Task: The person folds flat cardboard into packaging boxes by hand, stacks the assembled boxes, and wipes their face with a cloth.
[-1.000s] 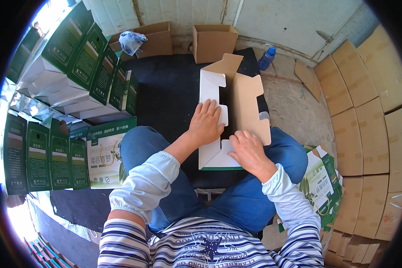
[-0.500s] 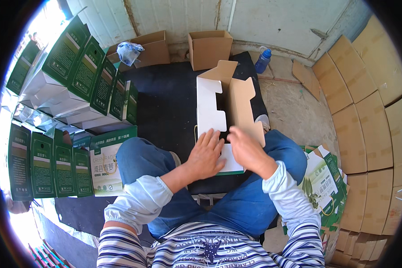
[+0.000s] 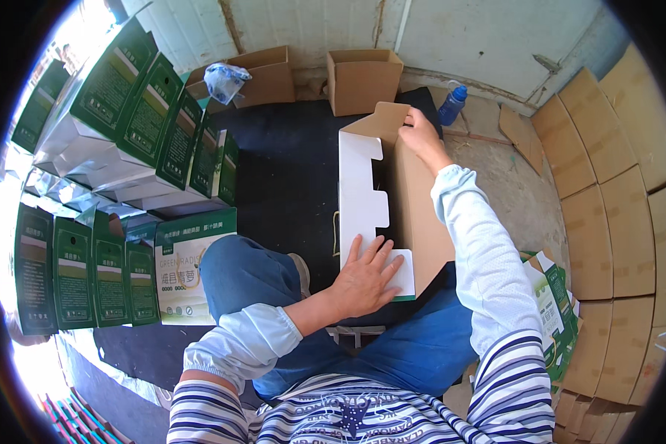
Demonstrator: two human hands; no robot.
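Between my knees stands a carton point(image 3: 357, 196), white outside and plain brown inside, with a green edge at its near end. Its top is unfolded: a notched white flap lies along the left and a tall brown flap point(image 3: 431, 226) leans out on the right. My left hand point(image 3: 364, 277) rests flat, fingers spread, on the white near flap. My right hand point(image 3: 424, 139) reaches to the far end, its bent fingers at the corner of the brown far flap point(image 3: 391, 111), which they seem to pinch. A thin cord handle point(image 3: 336, 233) shows at the carton's left side.
Rows of green-and-white cartons point(image 3: 129, 140) are stacked on the left. Brown cartons point(image 3: 592, 207) form a wall on the right, near flattened printed cartons point(image 3: 551, 303). Two open brown boxes point(image 3: 364, 81) and a blue bottle point(image 3: 453, 105) stand at the back, past the black mat point(image 3: 281, 163).
My right hand has moved from the near end to the far flap. The brown right flap leans further outward. My left hand has shifted slightly right and now lies flatter on the near flap.
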